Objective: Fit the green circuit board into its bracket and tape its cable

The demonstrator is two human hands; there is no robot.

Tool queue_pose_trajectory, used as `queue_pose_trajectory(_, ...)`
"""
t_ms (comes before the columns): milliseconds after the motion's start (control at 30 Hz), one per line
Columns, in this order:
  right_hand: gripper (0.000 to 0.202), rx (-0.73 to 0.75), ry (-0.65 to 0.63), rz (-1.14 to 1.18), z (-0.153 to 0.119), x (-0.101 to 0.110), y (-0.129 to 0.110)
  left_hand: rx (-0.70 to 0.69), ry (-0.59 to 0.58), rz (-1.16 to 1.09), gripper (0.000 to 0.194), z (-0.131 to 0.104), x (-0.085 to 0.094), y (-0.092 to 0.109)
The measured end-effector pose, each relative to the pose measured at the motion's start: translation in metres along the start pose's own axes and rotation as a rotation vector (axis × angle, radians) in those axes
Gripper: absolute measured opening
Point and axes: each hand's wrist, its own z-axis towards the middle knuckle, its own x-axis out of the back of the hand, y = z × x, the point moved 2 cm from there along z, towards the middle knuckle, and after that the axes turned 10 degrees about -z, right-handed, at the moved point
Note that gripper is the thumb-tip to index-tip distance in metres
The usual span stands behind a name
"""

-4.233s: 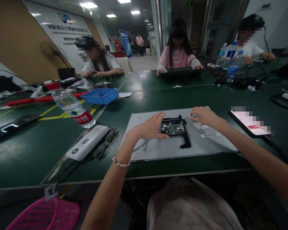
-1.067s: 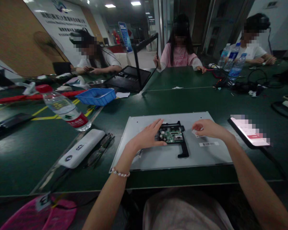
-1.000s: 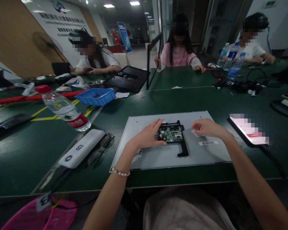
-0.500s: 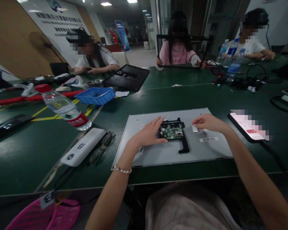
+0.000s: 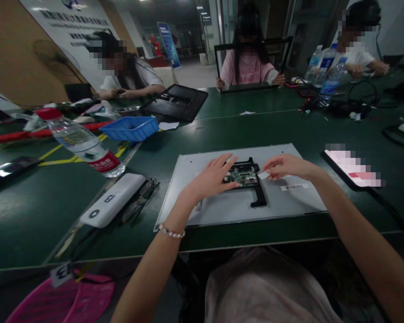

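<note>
A grey metal panel (image 5: 222, 211) lies flat on the green table. On its middle sits a green circuit board (image 5: 245, 178) in a black plastic frame (image 5: 260, 196). My left hand (image 5: 213, 177), fingers spread, rests over the left side of the board and frame. My right hand (image 5: 283, 166) pinches a small white piece (image 5: 263, 175) between thumb and fingers, just right of the frame. A white barcode label (image 5: 294, 187) is on the panel below my right hand.
Left of the panel are glasses (image 5: 141, 199), a white power bank (image 5: 112, 199), a bottle (image 5: 87, 148) and a blue tray (image 5: 131, 129). A phone (image 5: 352, 169) lies to the right. Across the table (image 5: 222, 128), a person holds a black frame (image 5: 218, 67); two others sit nearby.
My right hand has moved left with the white piece, from above the panel's right part to the black frame's edge. My left hand stays over the board. The view has shifted slightly.
</note>
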Motion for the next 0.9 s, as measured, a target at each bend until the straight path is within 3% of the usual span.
queue_pose_trajectory(233,0.018,-0.009,0.04,-0.067,0.003,-0.006,-0.001,-0.088,0.039,-0.024,0.065,0.005,-0.003,0.018)
queue_pose_trajectory(433,0.015,-0.017,0.097,-0.07,0.002,-0.006,-0.001,-0.238,0.037,-0.007,0.036,0.021,-0.002,0.05)
queue_pose_trajectory(567,0.022,-0.012,0.112,-0.07,0.002,-0.007,-0.003,-0.225,0.036,0.049,0.035,0.036,0.004,0.063)
queue_pose_trajectory(700,0.021,0.005,0.102,-0.125,0.003,-0.009,-0.004,-0.205,0.055,0.092,0.035,0.043,0.006,0.068)
queue_pose_trajectory(900,0.019,0.026,0.11,-0.21,0.006,-0.008,0.0,-0.216,0.014,0.081,0.034,0.039,-0.01,0.06)
